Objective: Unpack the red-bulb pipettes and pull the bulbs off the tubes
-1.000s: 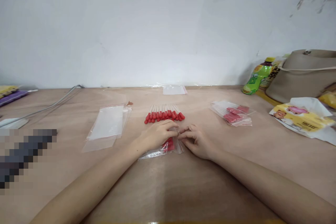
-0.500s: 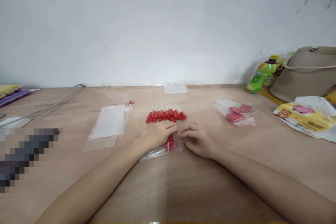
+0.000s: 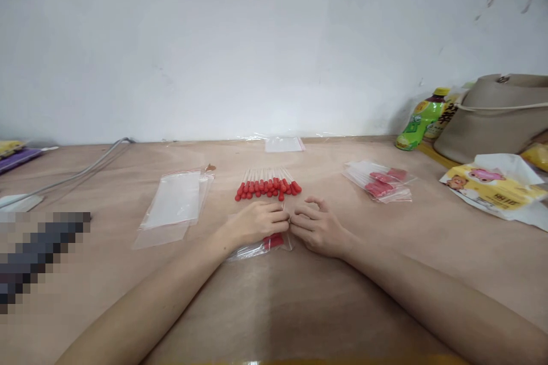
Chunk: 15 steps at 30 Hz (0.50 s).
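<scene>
A clear zip-lock bag (image 3: 250, 252) with red-bulbed droppers (image 3: 274, 240) inside lies on the table in front of me. My left hand (image 3: 257, 222) rests over the bag, its fingers curled at the bag's right end and hiding much of it. My right hand (image 3: 319, 228) meets it there, thumb and forefinger pinched at the bag's right edge, other fingers bent and lifted. Just beyond the hands, several glass droppers (image 3: 269, 185) lie in a row, red bulbs toward me and clear tubes toward the wall.
Flat zip-lock bags (image 3: 171, 199) are stacked at left; another small stack (image 3: 283, 144) lies by the wall. Filled bags (image 3: 381, 181) sit at right. Farther right are a green bottle (image 3: 422, 120), a beige handbag (image 3: 492, 125) and a printed wrapper (image 3: 492, 185). A grey cable (image 3: 92, 166) crosses the left.
My right hand has moved in from beside the bag to pinch its right edge against my left fingertips. My left fingers have shifted slightly toward me along the bag.
</scene>
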### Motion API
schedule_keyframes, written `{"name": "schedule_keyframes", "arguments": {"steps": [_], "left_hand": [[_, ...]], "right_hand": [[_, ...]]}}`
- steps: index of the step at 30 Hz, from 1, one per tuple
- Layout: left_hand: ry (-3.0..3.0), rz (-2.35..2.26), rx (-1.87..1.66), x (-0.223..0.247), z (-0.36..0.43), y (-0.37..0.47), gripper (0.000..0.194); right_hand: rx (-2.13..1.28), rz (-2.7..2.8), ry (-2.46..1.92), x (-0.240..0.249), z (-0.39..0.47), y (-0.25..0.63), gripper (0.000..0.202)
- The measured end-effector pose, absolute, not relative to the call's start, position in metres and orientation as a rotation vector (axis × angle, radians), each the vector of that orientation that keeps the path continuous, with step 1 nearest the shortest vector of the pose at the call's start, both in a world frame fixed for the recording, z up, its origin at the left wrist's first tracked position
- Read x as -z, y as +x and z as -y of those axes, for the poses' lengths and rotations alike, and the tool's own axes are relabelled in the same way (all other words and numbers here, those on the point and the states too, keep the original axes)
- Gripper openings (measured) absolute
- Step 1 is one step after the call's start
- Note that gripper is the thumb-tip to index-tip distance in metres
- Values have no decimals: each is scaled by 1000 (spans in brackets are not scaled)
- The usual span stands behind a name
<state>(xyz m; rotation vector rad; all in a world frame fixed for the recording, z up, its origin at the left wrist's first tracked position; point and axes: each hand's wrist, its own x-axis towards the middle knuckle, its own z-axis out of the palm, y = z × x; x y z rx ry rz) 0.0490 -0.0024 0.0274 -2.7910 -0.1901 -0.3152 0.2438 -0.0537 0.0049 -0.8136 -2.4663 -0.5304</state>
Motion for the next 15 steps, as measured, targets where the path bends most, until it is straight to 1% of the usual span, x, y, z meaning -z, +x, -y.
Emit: {"name": "schedule_keyframes", "arguments": {"steps": [3,5,11,13,15], "left_hand": [[-2804,177,296,-27,1,47,29],[-2831,214,288,-31,0,43,28],[-2825,299,316,-60,-2,29,27],[-2810,313,338,-66,0,27,28],[-2854,333,344,-66,3,29,27]], "right_hand": [[576,2486,-753,-9,53,244,32],[533,2499,-741,-11,52,246,29],[234,2596,-741,-15,51,253,20],[127,2593,-794,-17,53,253,17],[-40,2539,-898,-18,56,252,18]]}}
